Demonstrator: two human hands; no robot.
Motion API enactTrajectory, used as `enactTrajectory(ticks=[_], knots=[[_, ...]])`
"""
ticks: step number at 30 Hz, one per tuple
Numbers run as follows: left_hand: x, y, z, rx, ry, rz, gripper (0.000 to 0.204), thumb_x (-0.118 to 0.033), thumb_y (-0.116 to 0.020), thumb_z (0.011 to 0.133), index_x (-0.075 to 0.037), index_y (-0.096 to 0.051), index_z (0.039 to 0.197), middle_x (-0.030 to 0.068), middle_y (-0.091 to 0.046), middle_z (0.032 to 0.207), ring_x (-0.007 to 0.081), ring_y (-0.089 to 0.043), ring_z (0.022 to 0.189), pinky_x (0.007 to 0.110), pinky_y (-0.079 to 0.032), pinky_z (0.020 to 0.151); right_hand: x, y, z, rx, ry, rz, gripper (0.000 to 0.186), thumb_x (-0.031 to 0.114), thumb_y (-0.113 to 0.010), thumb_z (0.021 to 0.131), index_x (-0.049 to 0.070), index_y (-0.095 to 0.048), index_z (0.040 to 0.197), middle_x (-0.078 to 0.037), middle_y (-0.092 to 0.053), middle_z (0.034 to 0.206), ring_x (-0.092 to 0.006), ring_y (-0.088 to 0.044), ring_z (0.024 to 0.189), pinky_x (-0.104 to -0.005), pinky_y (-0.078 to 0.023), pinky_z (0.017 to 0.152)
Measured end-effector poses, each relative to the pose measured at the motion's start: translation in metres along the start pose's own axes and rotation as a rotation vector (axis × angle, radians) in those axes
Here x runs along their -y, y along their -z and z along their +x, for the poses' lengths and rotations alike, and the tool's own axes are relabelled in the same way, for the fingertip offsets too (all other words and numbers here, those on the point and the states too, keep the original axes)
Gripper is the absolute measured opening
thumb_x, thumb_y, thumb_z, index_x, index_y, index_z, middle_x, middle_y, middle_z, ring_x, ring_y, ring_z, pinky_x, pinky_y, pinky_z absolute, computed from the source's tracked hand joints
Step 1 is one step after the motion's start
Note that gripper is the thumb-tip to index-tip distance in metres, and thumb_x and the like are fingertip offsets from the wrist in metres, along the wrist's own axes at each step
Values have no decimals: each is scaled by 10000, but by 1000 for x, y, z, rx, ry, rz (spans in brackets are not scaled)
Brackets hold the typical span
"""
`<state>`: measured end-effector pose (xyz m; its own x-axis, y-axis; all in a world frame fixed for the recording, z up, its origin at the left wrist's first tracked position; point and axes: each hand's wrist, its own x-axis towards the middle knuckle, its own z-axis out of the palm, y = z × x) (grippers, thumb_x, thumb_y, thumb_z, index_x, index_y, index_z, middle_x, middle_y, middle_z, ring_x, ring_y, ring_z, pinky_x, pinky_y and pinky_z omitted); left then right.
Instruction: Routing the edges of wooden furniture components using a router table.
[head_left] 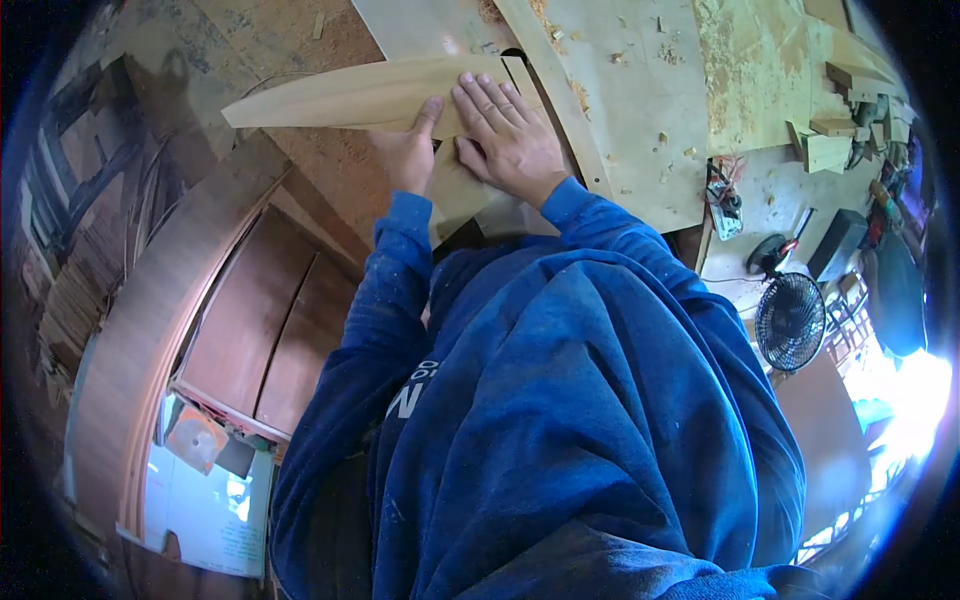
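Note:
A long pale wooden board (335, 95) reaches from under my hands out to the left, narrowing toward its far left end. My left hand (408, 155) grips its near edge, thumb on the top face and the other fingers hidden beneath. Flat on the board's right part lies my right hand (512, 138), fingers stretched forward and thumb apart. Just past those fingertips is a dark slot (516, 70) beside the board's right end. A long pale strip (560, 95) runs along the right of it, bending in the picture.
Wood chips and sawdust dot the pale worktop (645, 95) on the right. Wood offcuts (830, 145), a power tool (725, 200) and a black fan (790, 320) stand farther right. A brown wooden cabinet (245, 310) is at the left, with stacked timber (80, 280) beyond.

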<state>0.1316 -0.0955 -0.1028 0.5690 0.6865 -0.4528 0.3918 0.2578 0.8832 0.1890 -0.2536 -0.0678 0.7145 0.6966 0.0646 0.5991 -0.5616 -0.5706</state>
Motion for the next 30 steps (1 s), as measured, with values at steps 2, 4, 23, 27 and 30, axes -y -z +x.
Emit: enactTrajectory(ticks=[2, 4, 23, 27, 30], knots=[[-6, 0, 1, 46, 6, -3, 643, -44, -877, 817, 108, -515, 1326, 201, -653, 1276, 266, -662, 1134, 384, -551, 995, 0, -1, 2, 2, -1, 3, 596, 311, -639, 960, 26, -530, 1473, -158, -532, 1530, -304, -503, 1427, -446, -374, 1211], [-10, 0, 2, 45, 26, 38, 642, -39, -876, 817, 102, -524, 1335, 198, -654, 1281, 264, -661, 1136, 381, -548, 1000, -1, -2, 3, -14, 5, 12, 598, 315, -643, 957, 29, -533, 1470, -154, -532, 1531, -304, -502, 1428, -445, -371, 1214], [-6, -4, 12, 19, -83, -19, 552, -16, -868, 816, 88, -588, 1279, 175, -692, 1226, 252, -683, 1093, 370, -555, 974, -4, -3, 13, -9, 21, 7, 605, 329, -653, 946, 42, -542, 1466, -139, -529, 1537, -297, -500, 1429, -442, -366, 1217], [-11, -6, 11, 2, -67, -36, 506, -25, -861, 824, 84, -616, 1253, 166, -700, 1217, 242, -686, 1081, 370, -560, 963, -5, -4, 16, -18, 28, 1, 607, 331, -654, 945, 43, -543, 1467, -141, -532, 1534, -297, -506, 1424, -441, -369, 1214], [-10, -5, 15, -5, -51, -38, 483, -31, -858, 828, 78, -631, 1240, 158, -704, 1212, 238, -685, 1081, 370, -561, 961, -6, -5, 19, -29, 38, -2, 607, 333, -655, 944, 43, -545, 1466, -142, -533, 1534, -296, -508, 1423, -441, -369, 1213]])
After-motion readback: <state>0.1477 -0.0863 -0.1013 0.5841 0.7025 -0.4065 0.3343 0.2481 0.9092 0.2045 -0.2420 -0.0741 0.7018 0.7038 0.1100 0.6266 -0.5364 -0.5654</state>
